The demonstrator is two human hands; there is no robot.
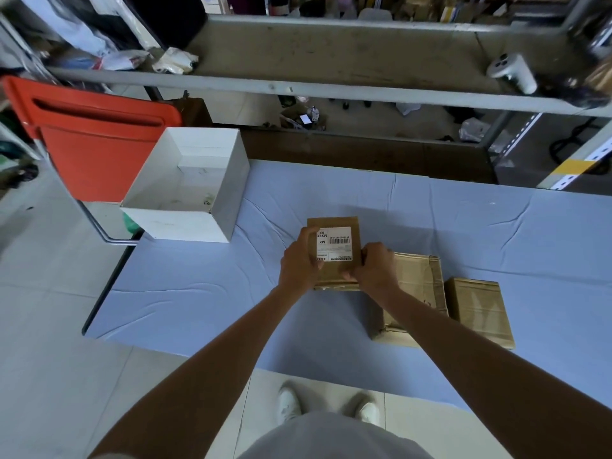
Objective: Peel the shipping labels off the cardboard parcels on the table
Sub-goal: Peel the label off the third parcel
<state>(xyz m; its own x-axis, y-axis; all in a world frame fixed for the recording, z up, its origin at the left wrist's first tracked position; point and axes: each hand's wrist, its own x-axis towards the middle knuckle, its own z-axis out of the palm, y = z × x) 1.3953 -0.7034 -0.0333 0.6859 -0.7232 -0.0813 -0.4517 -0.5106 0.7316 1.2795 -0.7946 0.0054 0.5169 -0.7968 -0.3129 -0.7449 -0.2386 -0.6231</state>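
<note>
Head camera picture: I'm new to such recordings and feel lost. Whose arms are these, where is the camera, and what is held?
No machine here: a person wears a camera on the head, so you look down along their own bare arms. The left hand and the right hand grip a small cardboard parcel by its sides; its white shipping label lies flat on top, not yet peeled. Beside it on the blue table cloth lie a larger cardboard parcel and, rightmost, a narrower cardboard parcel. An open white box stands at the table's far left corner, a red chair just past it.
</note>
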